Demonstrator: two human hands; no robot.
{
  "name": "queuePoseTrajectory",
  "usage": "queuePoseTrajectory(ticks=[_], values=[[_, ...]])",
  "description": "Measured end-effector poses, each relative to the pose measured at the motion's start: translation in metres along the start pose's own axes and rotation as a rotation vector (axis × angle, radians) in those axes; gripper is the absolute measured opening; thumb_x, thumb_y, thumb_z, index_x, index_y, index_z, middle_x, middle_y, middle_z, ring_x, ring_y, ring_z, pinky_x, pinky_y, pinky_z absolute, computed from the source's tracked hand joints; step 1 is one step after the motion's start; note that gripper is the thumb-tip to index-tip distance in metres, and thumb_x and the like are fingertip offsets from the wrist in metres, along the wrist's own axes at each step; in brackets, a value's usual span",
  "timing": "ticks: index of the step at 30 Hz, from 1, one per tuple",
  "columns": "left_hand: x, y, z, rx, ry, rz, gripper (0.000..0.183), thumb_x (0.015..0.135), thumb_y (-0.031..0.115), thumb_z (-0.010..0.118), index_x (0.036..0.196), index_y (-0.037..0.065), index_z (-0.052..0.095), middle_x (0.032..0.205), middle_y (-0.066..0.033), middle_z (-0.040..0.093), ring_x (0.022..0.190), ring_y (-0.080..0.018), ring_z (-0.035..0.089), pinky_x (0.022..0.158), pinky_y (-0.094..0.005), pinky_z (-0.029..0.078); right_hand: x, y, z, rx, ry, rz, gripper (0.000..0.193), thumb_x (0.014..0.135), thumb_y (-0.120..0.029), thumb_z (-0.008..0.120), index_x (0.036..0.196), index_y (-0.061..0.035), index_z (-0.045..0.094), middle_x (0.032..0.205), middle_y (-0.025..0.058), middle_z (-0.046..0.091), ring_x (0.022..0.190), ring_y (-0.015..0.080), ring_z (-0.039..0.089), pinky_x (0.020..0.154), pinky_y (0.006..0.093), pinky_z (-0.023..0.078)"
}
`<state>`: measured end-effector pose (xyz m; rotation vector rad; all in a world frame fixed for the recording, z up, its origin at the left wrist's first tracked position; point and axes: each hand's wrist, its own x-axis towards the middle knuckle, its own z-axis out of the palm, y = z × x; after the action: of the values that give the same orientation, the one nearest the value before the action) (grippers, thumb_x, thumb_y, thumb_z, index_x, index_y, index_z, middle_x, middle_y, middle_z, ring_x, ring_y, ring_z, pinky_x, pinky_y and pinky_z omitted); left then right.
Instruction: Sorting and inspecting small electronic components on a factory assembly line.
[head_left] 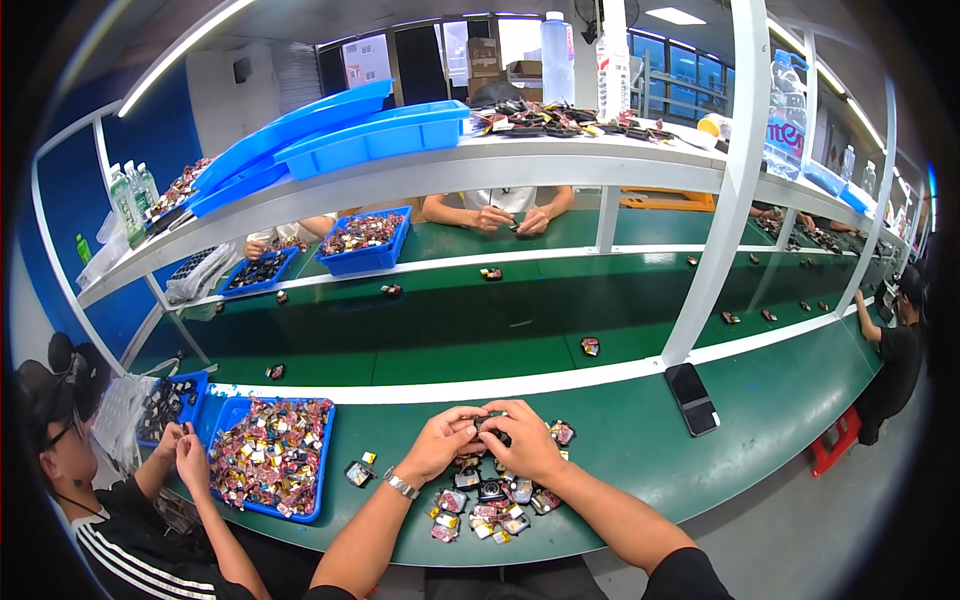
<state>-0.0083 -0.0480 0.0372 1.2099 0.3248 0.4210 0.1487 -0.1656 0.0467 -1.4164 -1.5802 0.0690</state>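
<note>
My left hand (446, 442) and my right hand (522, 440) meet over the green bench, fingers closed around a small black electronic part (492, 432). Fingers cover most of that part, so its exact kind does not show. Just below them, toward me, spreads a loose pile of small electronic assemblies (490, 492) with black casings, red boards and yellow-and-silver pieces. One separate assembly (360, 472) lies left of my left forearm. Farther left, a blue tray (328, 440) is heaped with similar red, yellow and silver parts.
Beyond a white rail, scattered units ride a green conveyor belt (450, 340). A black phone (692, 398) lies right of my hands. White posts (722, 200) carry a shelf with blue trays (375, 140) and bottles. Co-workers sit left, opposite and at far right.
</note>
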Motion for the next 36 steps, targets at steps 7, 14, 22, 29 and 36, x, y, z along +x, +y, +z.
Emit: queuePoseTrajectory(ticks=[7,14,22,29,36], values=[[0.003,-0.006,0.0,0.024,0.022,0.023,0.029,0.1,0.005,0.051,0.129,-0.001,0.051,0.119,-0.0122,0.063,0.109,-0.0189,0.063,0.094,-0.0338,0.057,-0.001,0.001,0.002,-0.024,0.042,-0.021,0.01,0.079,-0.01,0.071,0.088,-0.0063,0.071,0.113,0.0095,0.065,0.109,0.0294,0.059,0.092,0.0383,0.049],[0.003,-0.007,0.004,0.053,0.025,0.064,0.029,0.1,0.003,0.05,0.129,-0.001,0.05,0.117,-0.0131,0.064,0.107,-0.0187,0.065,0.092,-0.0332,0.058,-0.002,0.002,0.003,-0.071,0.061,-0.026,0.012,0.079,-0.01,0.072,0.09,-0.0054,0.071,0.114,0.0094,0.064,0.108,0.0291,0.058,0.09,0.0377,0.05],[0.003,-0.008,0.0,-0.002,0.006,0.044,0.03,0.1,0.005,0.05,0.13,-0.002,0.05,0.119,-0.0129,0.063,0.108,-0.0195,0.064,0.094,-0.0338,0.057,-0.003,-0.001,0.005,-0.068,0.09,-0.058,0.014,0.077,-0.007,0.072,0.091,-0.0054,0.071,0.114,0.0099,0.064,0.109,0.0298,0.058,0.091,0.0386,0.049],[0.003,-0.006,0.004,-0.031,0.028,0.036,0.031,0.1,0.005,0.051,0.13,-0.003,0.051,0.121,-0.0138,0.062,0.109,-0.02,0.064,0.095,-0.0337,0.057,-0.003,-0.002,0.006,-0.144,0.113,-0.112,0.019,0.075,-0.005,0.072,0.094,-0.0048,0.07,0.116,0.0137,0.062,0.111,0.0336,0.058,0.094,0.0414,0.049],[0.002,-0.006,0.0,0.024,0.059,0.058,0.033,0.1,0.0,0.046,0.133,-0.003,0.049,0.122,-0.0155,0.063,0.11,-0.0211,0.064,0.095,-0.0333,0.056,0.001,-0.009,0.003,-0.154,0.117,-0.148,0.022,0.074,-0.005,0.073,0.096,-0.0054,0.07,0.119,0.0142,0.061,0.116,0.0348,0.055,0.095,0.0428,0.049]])
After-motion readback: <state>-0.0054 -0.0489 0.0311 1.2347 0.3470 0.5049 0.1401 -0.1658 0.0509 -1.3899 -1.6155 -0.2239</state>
